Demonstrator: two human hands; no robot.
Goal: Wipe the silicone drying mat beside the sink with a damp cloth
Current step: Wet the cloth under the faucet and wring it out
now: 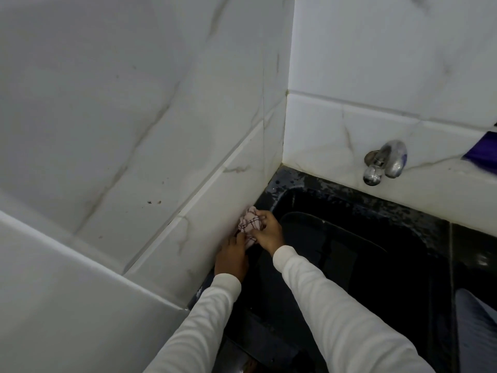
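Pale checked damp cloth [248, 224], bunched in both gripping hands, left hand [233, 254] and right hand [269, 232], at the far-left black sink [349, 211] edge, may drip or slip into the basin.

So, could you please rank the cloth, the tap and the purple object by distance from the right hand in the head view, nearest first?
1. The cloth: gripped by the right hand itself, against the left wall, with the left hand on it too.
2. The tap: on the back wall, up and to the right.
3. The purple object: at the far right edge, beyond the tap.
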